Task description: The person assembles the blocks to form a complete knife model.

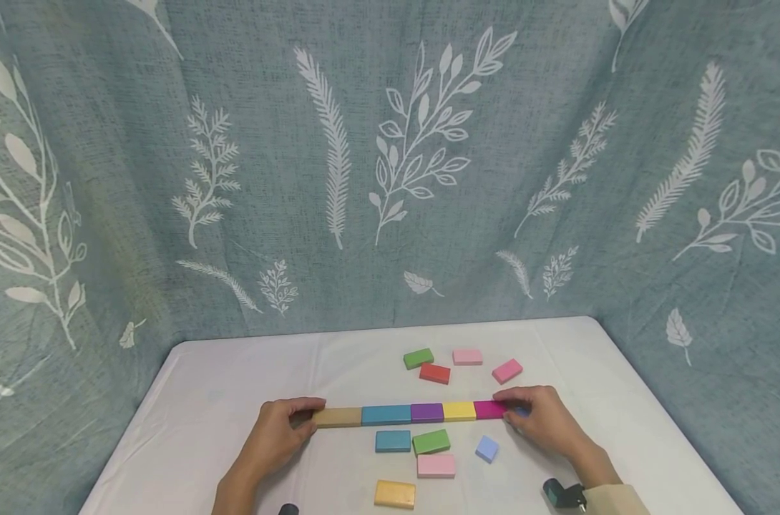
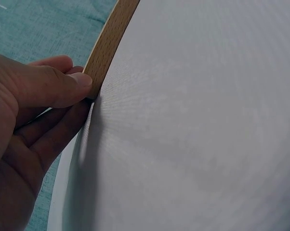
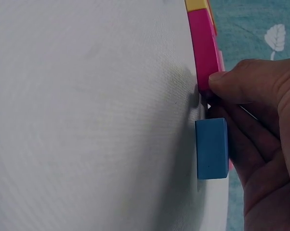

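A straight row of blocks lies end to end across the table: a tan wooden block (image 1: pixel 338 418), a blue block (image 1: pixel 386 415), a purple block (image 1: pixel 426 413), a yellow block (image 1: pixel 459 411) and a magenta block (image 1: pixel 489 410). My left hand (image 1: pixel 280 431) pinches the tan block's left end between thumb and fingers, also visible in the left wrist view. At the other end, my right hand (image 1: pixel 544 420) pinches the magenta block, its thumb on the near face. Close beside the right fingers stands a blue block (image 3: pixel 212 148), mostly hidden by the hand in the head view.
Behind the row lie a green block (image 1: pixel 418 358), a red block (image 1: pixel 435 373) and two pink blocks (image 1: pixel 467 357). In front are blue (image 1: pixel 393 441), green (image 1: pixel 431 442), pink (image 1: pixel 436 466), light blue (image 1: pixel 487 449) and yellow-orange (image 1: pixel 395 494) blocks. Patterned curtains surround the white table.
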Action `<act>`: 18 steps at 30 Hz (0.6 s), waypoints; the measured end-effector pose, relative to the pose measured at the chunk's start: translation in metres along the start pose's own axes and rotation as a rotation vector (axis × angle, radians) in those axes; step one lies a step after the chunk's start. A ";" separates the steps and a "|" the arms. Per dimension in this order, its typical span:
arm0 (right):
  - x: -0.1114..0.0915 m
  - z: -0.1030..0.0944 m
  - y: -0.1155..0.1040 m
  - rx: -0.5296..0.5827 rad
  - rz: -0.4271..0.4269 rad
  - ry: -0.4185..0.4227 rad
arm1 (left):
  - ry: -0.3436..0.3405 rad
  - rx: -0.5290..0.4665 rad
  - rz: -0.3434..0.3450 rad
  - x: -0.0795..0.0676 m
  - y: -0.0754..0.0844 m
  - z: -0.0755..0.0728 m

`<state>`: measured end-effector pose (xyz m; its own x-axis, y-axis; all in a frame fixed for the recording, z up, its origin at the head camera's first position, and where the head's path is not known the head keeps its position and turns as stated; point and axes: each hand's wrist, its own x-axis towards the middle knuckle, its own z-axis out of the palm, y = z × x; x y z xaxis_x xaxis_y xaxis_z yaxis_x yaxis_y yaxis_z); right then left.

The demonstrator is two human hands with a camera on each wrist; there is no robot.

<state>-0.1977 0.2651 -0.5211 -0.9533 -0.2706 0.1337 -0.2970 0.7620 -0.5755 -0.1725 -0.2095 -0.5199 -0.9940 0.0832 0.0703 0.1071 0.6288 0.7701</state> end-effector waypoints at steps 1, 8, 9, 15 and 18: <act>0.000 0.000 0.000 0.001 -0.002 -0.001 | -0.001 0.002 -0.001 0.000 0.000 0.000; 0.000 -0.002 -0.003 0.011 0.018 -0.009 | -0.001 0.002 0.000 0.000 -0.001 0.000; 0.000 -0.003 -0.005 0.011 0.017 -0.009 | 0.000 0.001 0.000 0.000 -0.001 0.000; 0.000 -0.007 -0.025 0.016 -0.034 -0.024 | 0.001 0.000 -0.002 0.000 -0.002 0.000; -0.002 -0.003 -0.037 0.047 -0.072 -0.028 | -0.003 -0.002 0.005 0.001 -0.002 0.000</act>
<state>-0.1852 0.2389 -0.4974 -0.9277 -0.3403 0.1537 -0.3609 0.7119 -0.6024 -0.1734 -0.2108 -0.5215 -0.9935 0.0886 0.0722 0.1119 0.6271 0.7709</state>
